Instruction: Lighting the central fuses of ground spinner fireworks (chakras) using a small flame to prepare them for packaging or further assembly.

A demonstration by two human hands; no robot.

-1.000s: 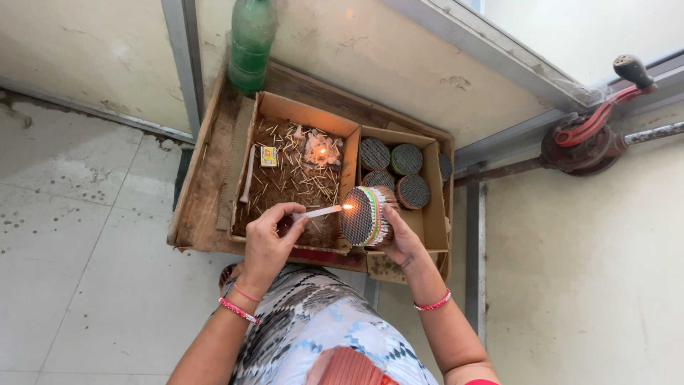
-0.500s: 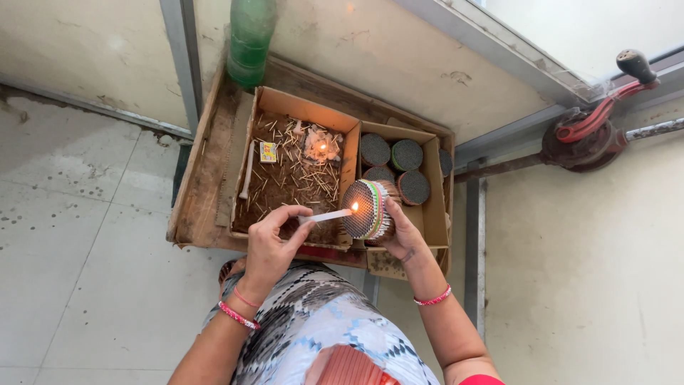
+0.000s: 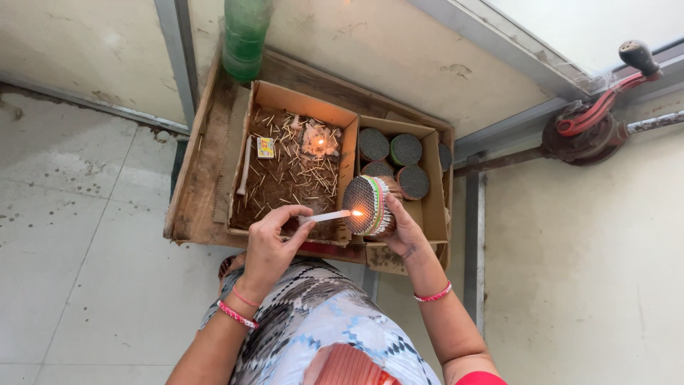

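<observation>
Round stick bundle (image 3: 368, 205) | above cardboard tray (image 3: 249, 160) front edge | right hand (image 3: 402, 227) closed around side | left hand (image 3: 274, 242) pinches lit taper (image 3: 326, 216) at its face | likely light, loose-packed; grip banded side.

1. Carrying surface: a shallow wooden tray (image 3: 196, 189), worn and stained, resting on a pale concrete floor (image 3: 78, 214) against the wall.
2. On the tray, left: an open cardboard box (image 3: 251, 142) strewn with used matchsticks, a small matchbox (image 3: 266, 147) and a lit candle stub (image 3: 318, 142).
3. On the tray, right, touching the first: a second cardboard box (image 3: 433, 207) holding round bundles (image 3: 406, 150) set on end.
4. A green plastic bottle (image 3: 246, 36) stands at the tray's far left corner.
</observation>
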